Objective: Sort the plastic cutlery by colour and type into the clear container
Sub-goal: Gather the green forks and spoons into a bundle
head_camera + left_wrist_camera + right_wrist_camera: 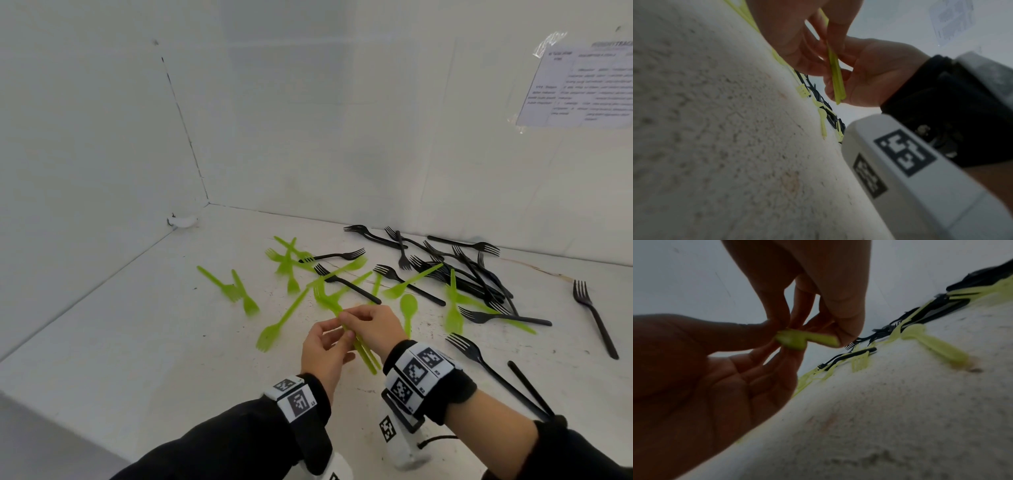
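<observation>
Above the white table (144, 342), both hands hold one bundle of green forks (368, 359), handles toward me and tines (322, 294) pointing away. My left hand (337, 337) pinches the handles from the left, and my right hand (356, 318) grips them from the right. The left wrist view shows the green handles (836, 78) between both hands' fingers. The bundle's end (797, 339) shows in the right wrist view. Loose green forks (274, 329) and a green spoon (408, 306) lie beyond. Black forks (462, 270) are piled at the back right. No clear container is in view.
White walls close the table on the left and at the back. A printed sheet (579, 85) is taped to the back wall at the upper right. Single black forks lie at the far right (594, 315) and beside my right wrist (479, 359).
</observation>
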`<state>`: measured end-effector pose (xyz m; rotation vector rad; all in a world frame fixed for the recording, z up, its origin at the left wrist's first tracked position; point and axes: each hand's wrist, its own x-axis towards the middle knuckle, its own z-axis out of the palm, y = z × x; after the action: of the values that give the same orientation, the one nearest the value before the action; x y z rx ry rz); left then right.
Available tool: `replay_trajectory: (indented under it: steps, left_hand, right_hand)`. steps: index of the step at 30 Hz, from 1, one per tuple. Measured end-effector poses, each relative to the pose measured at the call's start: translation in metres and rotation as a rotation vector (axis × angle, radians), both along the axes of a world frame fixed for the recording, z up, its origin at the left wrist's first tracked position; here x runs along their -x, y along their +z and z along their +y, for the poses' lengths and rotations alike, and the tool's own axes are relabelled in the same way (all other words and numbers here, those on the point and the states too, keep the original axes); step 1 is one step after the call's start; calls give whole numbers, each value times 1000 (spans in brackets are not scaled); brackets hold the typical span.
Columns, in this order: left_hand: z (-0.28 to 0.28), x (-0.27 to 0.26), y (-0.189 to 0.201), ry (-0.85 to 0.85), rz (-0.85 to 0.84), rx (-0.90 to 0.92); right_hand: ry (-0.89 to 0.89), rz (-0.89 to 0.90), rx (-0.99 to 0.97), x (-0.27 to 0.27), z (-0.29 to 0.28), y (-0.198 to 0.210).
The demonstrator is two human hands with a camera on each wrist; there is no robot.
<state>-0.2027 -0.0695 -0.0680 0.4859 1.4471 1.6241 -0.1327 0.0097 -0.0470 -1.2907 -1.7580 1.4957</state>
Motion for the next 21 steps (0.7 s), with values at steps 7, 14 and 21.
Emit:
replay_trajectory:
  steps: [7, 14, 21]
  left_hand:
    - [-2, 11, 7, 60, -101, -74]
    - [-4, 26, 16, 69, -184, -89]
    - [-8, 39, 14, 173, -193, 57]
  right_hand:
    - [191, -51, 159, 14, -1, 22]
    - [196, 81, 114, 30, -1, 21]
    - [296, -253, -104, 54, 13, 20]
